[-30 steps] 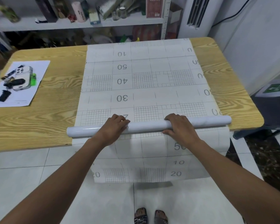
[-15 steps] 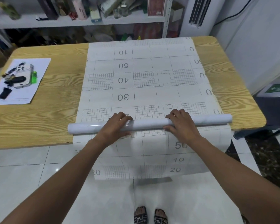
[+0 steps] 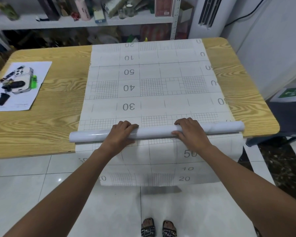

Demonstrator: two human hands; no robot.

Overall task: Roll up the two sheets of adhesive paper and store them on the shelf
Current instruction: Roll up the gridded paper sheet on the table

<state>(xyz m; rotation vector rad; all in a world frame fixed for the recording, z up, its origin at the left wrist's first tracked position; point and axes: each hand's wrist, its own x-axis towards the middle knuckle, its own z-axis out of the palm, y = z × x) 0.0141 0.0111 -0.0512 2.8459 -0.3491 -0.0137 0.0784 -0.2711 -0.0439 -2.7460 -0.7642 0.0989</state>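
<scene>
A white adhesive paper sheet [image 3: 154, 79] with a grey grid and numbers lies backing-up across the wooden table [image 3: 38, 127]. Its near part is wound into a glossy white roll [image 3: 155, 131] lying crosswise near the table's front edge. My left hand [image 3: 121, 134] and my right hand [image 3: 190, 132] both rest on top of the roll, fingers curled over its far side. Below the roll a second stretch of gridded paper [image 3: 161, 161] hangs over the table edge toward the floor. The shelf [image 3: 85, 23] stands behind the table.
A white paper [image 3: 19, 86] with a phone, a green item and small black objects lies on the table's left part. The shelf holds bottles, boxes and clutter. A white air conditioner unit [image 3: 205, 14] stands at the back right. My sandalled feet [image 3: 158, 227] stand on the tiled floor.
The roll has advanced slightly up the sheet under both hands. More of the sheet's far end, with the number 20, has come into view.
</scene>
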